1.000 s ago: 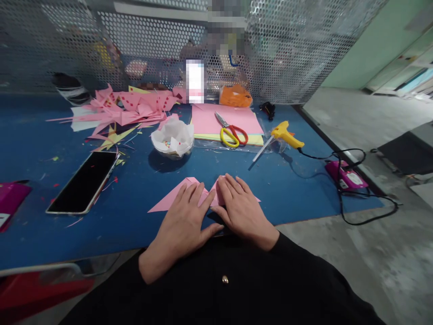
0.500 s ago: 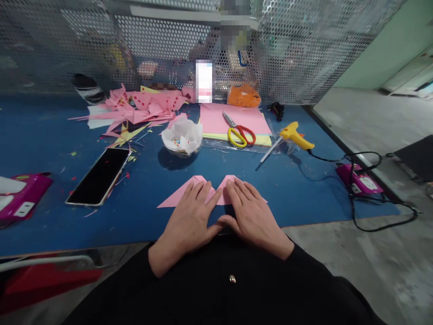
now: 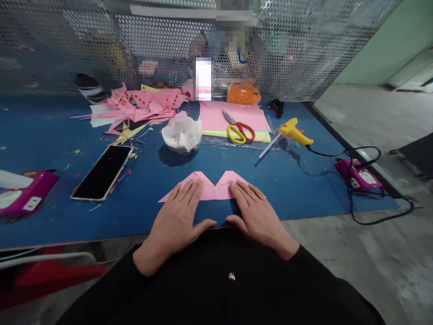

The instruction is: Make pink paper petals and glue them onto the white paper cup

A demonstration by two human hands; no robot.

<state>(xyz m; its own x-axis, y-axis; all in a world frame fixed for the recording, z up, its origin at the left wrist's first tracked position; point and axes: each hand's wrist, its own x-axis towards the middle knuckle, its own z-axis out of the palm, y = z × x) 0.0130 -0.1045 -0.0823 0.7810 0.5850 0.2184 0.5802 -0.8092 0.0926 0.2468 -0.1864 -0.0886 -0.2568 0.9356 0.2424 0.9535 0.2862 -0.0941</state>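
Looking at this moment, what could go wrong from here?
The folded pink paper might shift or crease unevenly if the left hand and right hand, both laid on it, press unequally. The yellow glue gun's cord loops past the table's right edge, so it could get snagged and drag the gun.

Blue table (image 3: 297,189), folded pink paper (image 3: 215,192), phone (image 3: 102,173)

On that table (image 3: 297,198), scissors (image 3: 238,125) are lying on stacked paper (image 3: 210,117); a glue gun (image 3: 294,132) is resting to their right, a bowl (image 3: 194,131) to their left. Before the bowl, folded paper (image 3: 215,192) is lying right of a smartphone (image 3: 102,172).
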